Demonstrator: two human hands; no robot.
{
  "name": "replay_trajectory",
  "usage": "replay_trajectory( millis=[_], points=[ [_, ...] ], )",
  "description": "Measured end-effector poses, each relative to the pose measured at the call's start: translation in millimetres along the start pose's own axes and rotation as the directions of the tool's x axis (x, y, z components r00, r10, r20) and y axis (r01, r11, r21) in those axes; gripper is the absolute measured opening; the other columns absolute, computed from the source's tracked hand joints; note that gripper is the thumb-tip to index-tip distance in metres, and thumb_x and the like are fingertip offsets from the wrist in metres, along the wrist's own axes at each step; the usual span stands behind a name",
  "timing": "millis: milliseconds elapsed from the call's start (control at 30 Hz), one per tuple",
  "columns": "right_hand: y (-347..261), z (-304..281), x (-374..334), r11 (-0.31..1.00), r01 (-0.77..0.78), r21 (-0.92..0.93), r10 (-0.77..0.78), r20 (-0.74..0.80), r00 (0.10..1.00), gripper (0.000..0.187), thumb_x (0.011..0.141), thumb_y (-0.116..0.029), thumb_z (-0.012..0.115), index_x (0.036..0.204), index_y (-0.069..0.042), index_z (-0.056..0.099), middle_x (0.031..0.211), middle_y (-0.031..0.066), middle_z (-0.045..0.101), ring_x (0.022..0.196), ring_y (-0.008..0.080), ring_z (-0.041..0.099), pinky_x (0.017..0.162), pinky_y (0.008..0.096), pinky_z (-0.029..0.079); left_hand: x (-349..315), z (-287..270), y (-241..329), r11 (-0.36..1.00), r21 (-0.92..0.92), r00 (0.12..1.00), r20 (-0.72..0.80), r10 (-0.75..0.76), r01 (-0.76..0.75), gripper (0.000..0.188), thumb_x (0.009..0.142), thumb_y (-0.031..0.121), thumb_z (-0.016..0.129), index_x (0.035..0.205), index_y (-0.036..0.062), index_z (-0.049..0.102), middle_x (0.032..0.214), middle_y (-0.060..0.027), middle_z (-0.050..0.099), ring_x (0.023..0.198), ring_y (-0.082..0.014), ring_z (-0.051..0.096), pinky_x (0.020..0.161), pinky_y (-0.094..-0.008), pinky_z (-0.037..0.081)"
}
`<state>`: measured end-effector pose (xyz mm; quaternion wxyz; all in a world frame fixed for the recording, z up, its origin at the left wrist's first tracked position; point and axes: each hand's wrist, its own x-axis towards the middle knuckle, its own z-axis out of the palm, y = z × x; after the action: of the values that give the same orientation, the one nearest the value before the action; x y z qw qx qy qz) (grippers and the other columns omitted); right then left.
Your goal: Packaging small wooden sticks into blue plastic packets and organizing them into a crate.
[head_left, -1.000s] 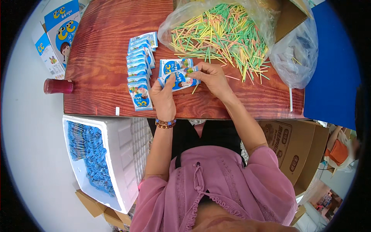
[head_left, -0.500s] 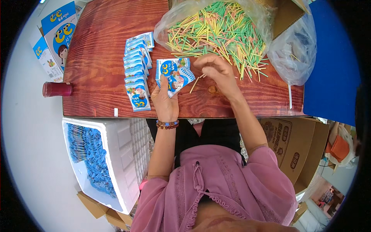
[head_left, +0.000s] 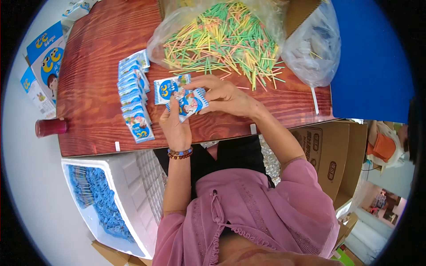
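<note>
My left hand [head_left: 176,128] grips small blue-and-white printed packets [head_left: 193,104], fanned so that one overlaps another, with the thumb on top. From the right, my right hand [head_left: 228,98] reaches onto them, its fingers closed at the packets' right edge. Whether a stick is also between these fingers is hidden. To the left of my hands, a row of overlapping packets [head_left: 133,95] of the same kind lies on the wooden table [head_left: 93,88]. Beyond my hands, a heap of thin yellow, green and pink sticks [head_left: 226,40] spills from an open clear plastic bag [head_left: 158,48].
A red-pink jar [head_left: 52,127] stands at the table's left edge. Below is a white foam box [head_left: 128,199] full of blue packets. Printed cartons [head_left: 51,66] stand at the far left. Another plastic bag [head_left: 313,62] lies right, and a brown carton [head_left: 330,155] stands below the table.
My right hand has come from beside the stick heap onto the packets in my left hand. Loose sticks seen under its fingers before no longer show. The whole view has shifted.
</note>
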<state>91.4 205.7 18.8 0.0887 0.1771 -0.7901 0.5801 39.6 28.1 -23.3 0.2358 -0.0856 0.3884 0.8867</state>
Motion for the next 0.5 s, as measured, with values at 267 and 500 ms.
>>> replay_trajectory(
  millis=[267,500],
  points=[
    [28,-109,-25,0.788,-0.523,-0.326,0.284,-0.56,0.778,0.017,0.088,-0.016,0.063,0.096,-0.003,0.07,0.1,0.0125,0.066,0.092,0.0228,0.063,0.082,0.031,0.048,-8,-8,4,0.997,-0.002,0.997,-0.012,0.078,-0.078,0.021,0.097,0.016,0.057,0.101,-0.0027,0.064,0.102,-0.0095,0.068,0.089,-0.0148,0.066,0.081,-0.0306,0.053],
    [54,-108,41,0.486,-0.704,-0.518,0.373,-0.606,0.703,0.03,0.087,-0.032,0.061,0.1,-0.006,0.07,0.094,0.0122,0.068,0.086,0.0258,0.065,0.077,0.0344,0.049,-12,-10,3,0.993,0.041,0.994,0.002,0.109,-0.109,0.021,0.098,0.016,0.055,0.099,-0.0025,0.064,0.096,-0.0076,0.068,0.085,-0.0131,0.066,0.077,-0.0289,0.053]
  ],
)
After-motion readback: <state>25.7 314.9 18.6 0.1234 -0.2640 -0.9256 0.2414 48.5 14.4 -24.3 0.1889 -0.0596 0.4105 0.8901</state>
